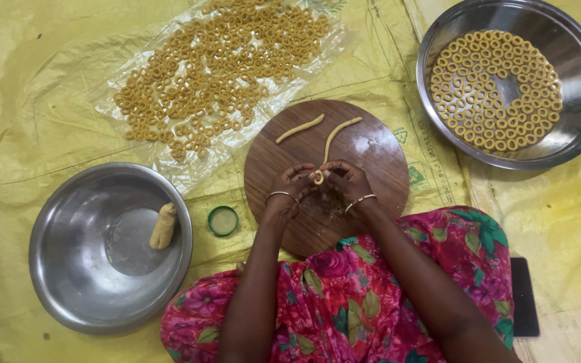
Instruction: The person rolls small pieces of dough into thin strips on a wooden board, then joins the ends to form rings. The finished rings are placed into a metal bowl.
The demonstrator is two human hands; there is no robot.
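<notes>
Landmark: the round wooden board (364, 144). All positions are given relative to it.

At the near edge of the board, the left hand (289, 190) and right hand (347, 183) meet over the wood. Both sets of fingers are closed in a pinch on a small dough ring (318, 177), formed at the near end of a thin dough rope (336, 134) that runs away across the board. A second, shorter dough strip (300, 128) lies on the board to the left of the rope, apart from it.

To do the step well, judged from this view: keep the loop small and even, overlap the ends slightly, press the joint firmly so it does not open, and break the rope cleanly just beyond the joint.

Just left of the board lies a green lid (223, 220). Farther left stands a steel bowl (68, 269) holding a dough lump (164, 226). Beyond the board, to the far left, a clear plastic sheet (163, 168) carries many loose rings (223, 60). To the far right, a steel plate (576, 60) holds rings laid in rows (495, 87).
</notes>
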